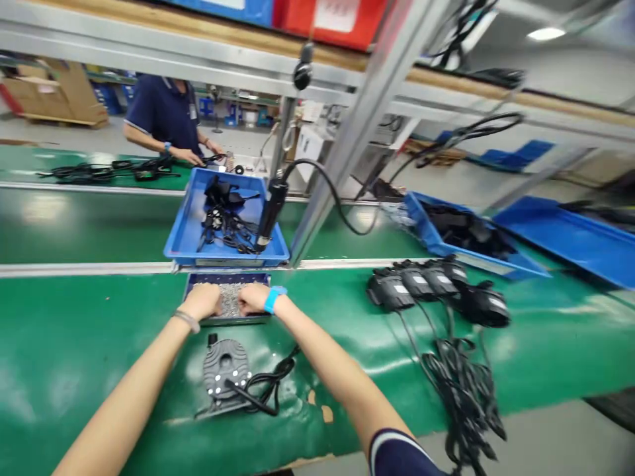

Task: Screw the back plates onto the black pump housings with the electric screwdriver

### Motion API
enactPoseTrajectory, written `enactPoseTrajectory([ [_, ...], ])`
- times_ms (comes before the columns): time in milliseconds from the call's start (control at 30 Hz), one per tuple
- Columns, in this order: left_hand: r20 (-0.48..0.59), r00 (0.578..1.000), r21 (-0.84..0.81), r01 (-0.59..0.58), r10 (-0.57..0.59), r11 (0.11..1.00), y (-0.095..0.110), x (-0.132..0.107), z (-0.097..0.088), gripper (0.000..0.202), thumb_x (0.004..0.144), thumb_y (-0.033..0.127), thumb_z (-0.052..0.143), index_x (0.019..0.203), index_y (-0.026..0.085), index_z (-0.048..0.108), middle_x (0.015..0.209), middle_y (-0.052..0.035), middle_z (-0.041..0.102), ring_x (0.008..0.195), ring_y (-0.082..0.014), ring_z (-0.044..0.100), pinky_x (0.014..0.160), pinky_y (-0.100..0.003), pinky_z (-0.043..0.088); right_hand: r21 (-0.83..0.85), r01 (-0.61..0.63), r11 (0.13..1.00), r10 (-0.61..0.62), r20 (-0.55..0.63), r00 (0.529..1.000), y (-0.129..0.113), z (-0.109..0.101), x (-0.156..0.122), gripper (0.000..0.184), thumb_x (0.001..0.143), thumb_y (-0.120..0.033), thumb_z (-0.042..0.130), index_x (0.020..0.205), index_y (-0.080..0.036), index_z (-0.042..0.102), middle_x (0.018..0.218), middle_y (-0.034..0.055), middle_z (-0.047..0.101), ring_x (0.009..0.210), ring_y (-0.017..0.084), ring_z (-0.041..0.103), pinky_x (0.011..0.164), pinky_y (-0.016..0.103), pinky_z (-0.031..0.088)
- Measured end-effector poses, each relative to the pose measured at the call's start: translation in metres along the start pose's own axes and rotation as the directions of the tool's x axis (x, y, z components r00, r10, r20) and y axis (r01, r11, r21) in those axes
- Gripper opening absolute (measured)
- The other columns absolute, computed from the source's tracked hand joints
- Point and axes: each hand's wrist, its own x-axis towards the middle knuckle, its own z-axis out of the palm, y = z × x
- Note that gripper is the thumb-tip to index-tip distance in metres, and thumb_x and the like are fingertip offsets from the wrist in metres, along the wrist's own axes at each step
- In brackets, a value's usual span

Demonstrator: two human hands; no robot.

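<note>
Both hands are in a shallow dark blue tray (243, 320) of small silvery metal pieces (229, 301) that look like screws. At its left side my left hand (203, 301) has its fingers curled down into the pieces. My right hand (253, 299) is bent inward the same way on the right side. Whatever the fingertips pinch is hidden. Just below the tray lies a grey rounded device (226, 370) with a ridged top and a black knob. Its black cable (270, 387) is coiled to the right, under my right forearm.
A black power screwdriver (271, 215) hangs before a blue bin (178, 228) of black parts. Several black devices (417, 281) with bundled cables lie right. A metal post (347, 139) rises behind the tray. Across the bench a co-worker (163, 116) handles cables.
</note>
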Motion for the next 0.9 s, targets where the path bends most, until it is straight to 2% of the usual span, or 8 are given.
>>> enactPoseTrajectory([
  [100, 0.015, 0.997, 0.031, 0.070, -0.070, 0.997, -0.007, -0.003, 0.010, 0.016, 0.060, 0.012, 0.084, 0.056, 0.017, 0.069, 0.063, -0.0101, 0.073, 0.076, -0.0276, 0.075, 0.080, -0.033, 0.056, -0.009, 0.050, 0.999, -0.048, 0.116, 0.992, 0.004, 0.002, -0.005, 0.022, 0.101, -0.036, 0.063, 0.100, -0.015, 0.070, 0.100, 0.0023, 0.071, 0.088, 0.017, 0.070, 0.081, 0.031, 0.060],
  [233, -0.041, 0.997, 0.014, 0.073, -0.073, 0.997, -0.004, -0.012, 0.004, 0.008, 0.074, 0.012, 0.077, 0.067, 0.017, 0.076, 0.075, -0.0122, 0.077, 0.085, -0.0284, 0.075, 0.085, -0.035, 0.056, 0.015, 0.048, 0.999, -0.049, 0.103, 0.993, 0.003, -0.008, -0.017, 0.024, 0.101, -0.036, 0.065, 0.098, -0.013, 0.069, 0.096, 0.0027, 0.071, 0.087, 0.017, 0.070, 0.083, 0.036, 0.060],
  [400, -0.197, 0.979, -0.072, 0.041, -0.055, 0.997, 0.018, -0.044, -0.017, 0.017, 0.092, 0.019, 0.063, 0.090, 0.017, 0.080, 0.095, -0.0113, 0.080, 0.089, -0.0245, 0.075, 0.087, -0.033, 0.057, 0.192, 0.025, 0.981, -0.015, -0.052, 0.999, -0.006, -0.024, -0.028, 0.015, 0.097, -0.026, 0.068, 0.087, -0.014, 0.068, 0.078, 0.0003, 0.069, 0.073, 0.015, 0.068, 0.077, 0.034, 0.058],
  [500, -0.310, 0.948, -0.227, -0.002, -0.070, 0.974, 0.029, -0.080, -0.024, 0.021, 0.096, 0.022, 0.059, 0.097, 0.017, 0.079, 0.091, -0.0069, 0.081, 0.079, -0.0197, 0.075, 0.080, -0.029, 0.059, 0.388, 0.049, 0.920, 0.031, -0.197, 0.980, -0.018, -0.030, -0.048, 0.012, 0.095, -0.022, 0.063, 0.087, -0.015, 0.068, 0.076, 0.0033, 0.072, 0.070, 0.015, 0.069, 0.071, 0.030, 0.057],
  [600, -0.393, 0.909, -0.535, -0.105, -0.137, 0.838, 0.037, -0.120, -0.023, 0.020, 0.093, 0.029, 0.064, 0.089, 0.018, 0.079, 0.085, -0.0059, 0.081, 0.074, -0.0195, 0.075, 0.073, -0.029, 0.060, 0.576, 0.113, 0.809, 0.061, -0.274, 0.960, -0.040, -0.034, -0.077, 0.021, 0.099, -0.035, 0.057, 0.095, -0.016, 0.066, 0.083, 0.0083, 0.077, 0.073, 0.018, 0.074, 0.062, 0.029, 0.060],
  [800, -0.239, 0.930, -0.890, -0.095, -0.278, 0.446, 0.039, -0.167, -0.005, 0.021, 0.082, 0.036, 0.078, 0.080, 0.015, 0.077, 0.082, -0.0099, 0.081, 0.071, -0.0208, 0.077, 0.062, -0.027, 0.062, 0.885, 0.159, 0.438, 0.208, -0.272, 0.939, -0.082, -0.031, -0.122, 0.020, 0.088, -0.038, 0.078, 0.089, -0.018, 0.073, 0.074, 0.0076, 0.079, 0.061, 0.018, 0.075, 0.050, 0.023, 0.060],
  [833, -0.222, 0.932, -0.909, -0.091, -0.288, 0.408, 0.039, -0.169, 0.000, 0.023, 0.081, 0.037, 0.080, 0.079, 0.015, 0.076, 0.080, -0.0100, 0.081, 0.069, -0.0205, 0.076, 0.062, -0.027, 0.063, 0.895, 0.159, 0.417, 0.228, -0.272, 0.935, -0.084, -0.030, -0.125, 0.018, 0.086, -0.036, 0.079, 0.086, -0.018, 0.075, 0.070, 0.0069, 0.078, 0.058, 0.017, 0.074, 0.048, 0.021, 0.059],
  [900, -0.202, 0.932, -0.926, -0.081, -0.303, 0.368, 0.036, -0.170, 0.009, 0.025, 0.081, 0.039, 0.081, 0.079, 0.014, 0.076, 0.077, -0.0097, 0.080, 0.067, -0.0198, 0.076, 0.062, -0.028, 0.064, 0.862, 0.177, 0.475, 0.231, -0.316, 0.920, -0.084, -0.029, -0.128, 0.013, 0.086, -0.032, 0.080, 0.083, -0.019, 0.079, 0.070, 0.0058, 0.079, 0.057, 0.016, 0.074, 0.050, 0.021, 0.059],
])
